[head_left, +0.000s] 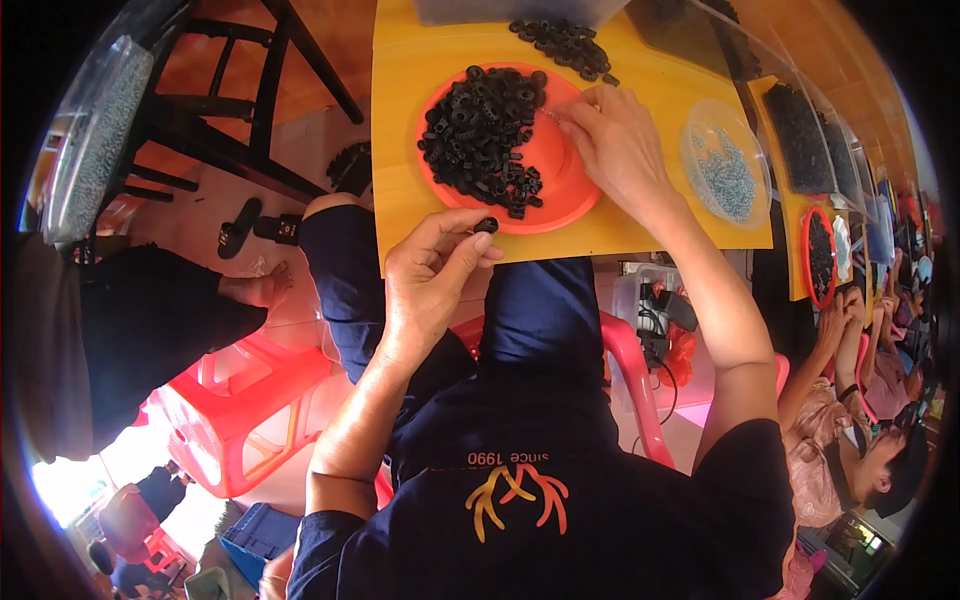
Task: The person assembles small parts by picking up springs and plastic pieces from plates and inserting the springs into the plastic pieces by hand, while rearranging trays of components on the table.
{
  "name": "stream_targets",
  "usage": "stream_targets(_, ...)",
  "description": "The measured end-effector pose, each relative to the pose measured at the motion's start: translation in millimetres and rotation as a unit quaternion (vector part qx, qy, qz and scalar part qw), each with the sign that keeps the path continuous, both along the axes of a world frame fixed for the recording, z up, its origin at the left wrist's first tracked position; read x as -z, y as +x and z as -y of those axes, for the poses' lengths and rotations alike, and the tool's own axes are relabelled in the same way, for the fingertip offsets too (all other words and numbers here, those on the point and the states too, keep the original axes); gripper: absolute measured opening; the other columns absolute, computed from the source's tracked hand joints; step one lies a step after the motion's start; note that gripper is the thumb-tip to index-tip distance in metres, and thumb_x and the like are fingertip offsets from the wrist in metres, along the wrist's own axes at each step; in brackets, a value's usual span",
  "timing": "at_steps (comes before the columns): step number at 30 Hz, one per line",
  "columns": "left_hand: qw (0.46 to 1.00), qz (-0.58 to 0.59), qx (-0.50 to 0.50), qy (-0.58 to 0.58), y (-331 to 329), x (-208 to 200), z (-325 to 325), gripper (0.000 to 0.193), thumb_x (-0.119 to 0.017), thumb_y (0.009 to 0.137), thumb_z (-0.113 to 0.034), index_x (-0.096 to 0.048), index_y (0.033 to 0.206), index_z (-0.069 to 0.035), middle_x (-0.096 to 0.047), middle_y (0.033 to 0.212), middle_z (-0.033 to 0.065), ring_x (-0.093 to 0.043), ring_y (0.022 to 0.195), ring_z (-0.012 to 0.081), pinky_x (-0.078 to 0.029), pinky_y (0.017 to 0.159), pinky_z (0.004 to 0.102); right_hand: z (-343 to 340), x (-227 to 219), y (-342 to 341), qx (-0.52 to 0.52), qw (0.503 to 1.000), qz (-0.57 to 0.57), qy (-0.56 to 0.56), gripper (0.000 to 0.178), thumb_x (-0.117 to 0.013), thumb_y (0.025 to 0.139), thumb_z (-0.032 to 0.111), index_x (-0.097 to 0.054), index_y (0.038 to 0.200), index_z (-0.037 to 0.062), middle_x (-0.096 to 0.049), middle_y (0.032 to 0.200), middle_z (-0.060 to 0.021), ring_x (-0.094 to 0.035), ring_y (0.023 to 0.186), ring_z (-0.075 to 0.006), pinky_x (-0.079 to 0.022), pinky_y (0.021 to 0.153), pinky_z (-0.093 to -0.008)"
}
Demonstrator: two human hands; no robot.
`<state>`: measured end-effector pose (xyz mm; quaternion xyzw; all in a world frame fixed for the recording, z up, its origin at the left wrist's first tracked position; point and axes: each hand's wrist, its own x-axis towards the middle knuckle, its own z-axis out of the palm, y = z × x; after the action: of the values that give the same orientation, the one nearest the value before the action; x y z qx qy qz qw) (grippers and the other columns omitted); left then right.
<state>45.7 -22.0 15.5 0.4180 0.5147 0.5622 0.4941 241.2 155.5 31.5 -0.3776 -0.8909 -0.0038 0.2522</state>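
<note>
Between the thumb and fingers of my left hand (pixel 430 275) is a small black ring-shaped plastic part (pixel 487 226), just off the near edge of a red round plate (pixel 578 212). A heap of similar black plastic parts (pixel 480 130) covers the plate's left and middle. My right hand (pixel 622 148) reaches over the plate's right side with thumb and forefinger pinched together. Whatever lies between those fingertips is too small to make out. To the right of this hand stands a clear round tub (pixel 693 150) with many small silvery metal pieces (pixel 730 185) in it.
More black parts (pixel 568 48) lie loose on the yellow table (pixel 398 120) beyond the plate. A clear bin (pixel 520 10) stands at the far edge. Co-workers sit along the right, one near another red plate (pixel 820 258). Left are a pink stool (pixel 235 420) and a black metal frame (pixel 215 140).
</note>
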Motion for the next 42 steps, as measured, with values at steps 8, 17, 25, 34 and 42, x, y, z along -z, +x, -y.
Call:
stream_targets(8, 1.000, 0.012, -0.002, -0.002, -3, 3, 3, 0.025, -0.062, 0.097, -0.002, -0.060, 0.120, 0.006, -0.070, 0.107, 0.0131, -0.070, 0.090, 0.0173, -0.056, 0.079, 0.0268, -11, -3, -7, -0.033, 0.997, 0.075, 0.005, 0.014, -0.070, 0.086, 0.017, -0.074, 0.098, 0.0099, -0.059, 0.099, -0.0056, -0.053, 0.098, -0.0269, -0.043, 0.086, -0.0406)
stream_targets(17, 0.999, 0.042, 0.007, 0.023, -5, 3, 0, 0.022, -0.064, 0.096, -0.003, -0.063, 0.117, 0.003, -0.069, 0.105, 0.0096, -0.068, 0.088, 0.0139, -0.055, 0.078, 0.0255, -1, -12, 0, -0.111, 0.990, 0.091, -0.011, 0.013, -0.071, 0.083, 0.015, -0.069, 0.092, 0.0059, -0.059, 0.102, -0.0071, -0.054, 0.099, -0.0274, -0.049, 0.085, -0.0390)
stream_targets(25, 0.997, 0.068, -0.005, 0.027, -6, 2, 2, 0.021, -0.066, 0.094, -0.003, -0.065, 0.115, 0.000, -0.067, 0.095, 0.0057, -0.062, 0.081, 0.0096, -0.053, 0.075, 0.0233, -7, -9, 1, -0.198, 0.971, 0.127, -0.044, 0.015, -0.070, 0.082, 0.010, -0.066, 0.095, 0.0037, -0.061, 0.096, -0.0087, -0.060, 0.095, -0.0282, -0.053, 0.078, -0.0390)
stream_targets(34, 0.996, 0.086, -0.012, -0.031, -7, 3, 0, 0.024, -0.069, 0.093, -0.005, -0.064, 0.115, 0.002, -0.068, 0.090, 0.0051, -0.063, 0.078, 0.0107, -0.053, 0.073, 0.0234, -5, -16, 6, -0.108, 0.989, 0.073, -0.075, 0.020, -0.067, 0.086, 0.011, -0.067, 0.105, 0.0032, -0.064, 0.096, -0.0089, -0.063, 0.095, -0.0236, -0.053, 0.080, -0.0352)
stream_targets(42, 0.992, 0.124, -0.007, -0.017, 0, -1, -5, 0.019, -0.069, 0.094, -0.006, -0.067, 0.112, -0.001, -0.068, 0.085, 0.0023, -0.064, 0.076, 0.0076, -0.052, 0.069, 0.0220, 37, -33, 2, -0.149, 0.771, -0.288, -0.548, 0.015, -0.067, 0.095, 0.015, -0.066, 0.106, 0.0041, -0.064, 0.098, 0.0033, -0.058, 0.092, -0.0047, -0.047, 0.083, -0.0222)
